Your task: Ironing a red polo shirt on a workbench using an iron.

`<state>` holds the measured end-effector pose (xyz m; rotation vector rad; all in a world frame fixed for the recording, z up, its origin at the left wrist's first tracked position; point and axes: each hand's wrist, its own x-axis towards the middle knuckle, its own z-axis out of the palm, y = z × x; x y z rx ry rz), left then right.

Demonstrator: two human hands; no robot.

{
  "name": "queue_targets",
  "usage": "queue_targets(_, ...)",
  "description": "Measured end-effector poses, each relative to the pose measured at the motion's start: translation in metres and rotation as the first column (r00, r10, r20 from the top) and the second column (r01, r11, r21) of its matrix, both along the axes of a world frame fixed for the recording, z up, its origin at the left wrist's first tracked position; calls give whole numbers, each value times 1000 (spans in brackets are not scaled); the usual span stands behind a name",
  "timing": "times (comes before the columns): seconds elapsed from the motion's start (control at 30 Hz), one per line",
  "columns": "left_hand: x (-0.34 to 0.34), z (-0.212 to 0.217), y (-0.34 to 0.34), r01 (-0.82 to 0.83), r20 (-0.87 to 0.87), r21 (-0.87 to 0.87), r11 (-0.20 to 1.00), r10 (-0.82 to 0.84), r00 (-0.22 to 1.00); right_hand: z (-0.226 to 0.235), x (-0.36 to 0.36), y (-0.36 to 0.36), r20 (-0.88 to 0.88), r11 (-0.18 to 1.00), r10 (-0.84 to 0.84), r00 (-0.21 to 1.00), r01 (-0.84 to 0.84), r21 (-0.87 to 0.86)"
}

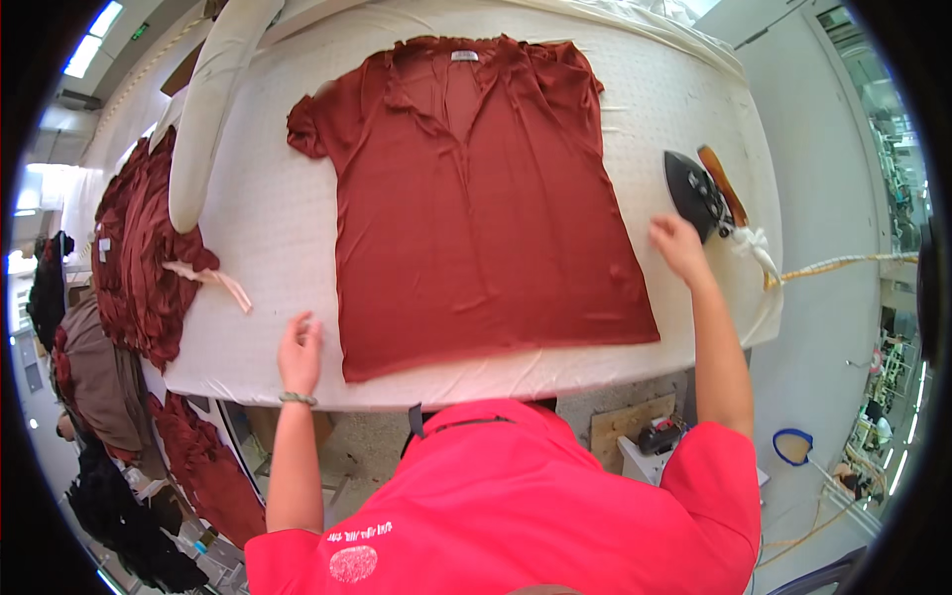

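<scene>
Because nothing is seen to be held by the left hand (299,355), whose fingers are loosely curled just beside the lower left edge of the silky rust-red short-sleeved blouse (486,228), that corner is left unsecured and could be dragged askew if brushed by the wrist. The blouse is spread face up across the middle of the large padded table covered in white cloth (278,258), its hem laid near the front edge, so the smooth fabric could be shifted by a leaning body. To the left, the pale pink strip (223,281) hanging out of the heap of crumpled rust-red garments (144,258) could be snagged by the forearm. The fingers of the right hand (680,248) are half bent and released too, between the blouse's right edge and the black iron with a brown wooden handle (694,193). Should the iron be hot, which cannot be told, the knuckles could be burned or the thin cloth scorched by contact. If the beige cord (843,264) were caught, the iron could be tugged sideways. Farthest off, creases could be pressed into the gathered collar and shoulders.
</scene>
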<state>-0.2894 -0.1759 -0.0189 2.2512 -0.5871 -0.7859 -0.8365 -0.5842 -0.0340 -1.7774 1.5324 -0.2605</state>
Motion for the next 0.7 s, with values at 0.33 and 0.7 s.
queue_targets(0.33,190,-45,-281,-523,-352,-251,815,427,833,-41,225,-276,360,922,-354,863,386,-19)
queue_targets(0.7,225,-23,-386,-98,26,122,988,96,995,30,147,-360,-303,829,-226,926,19,-558)
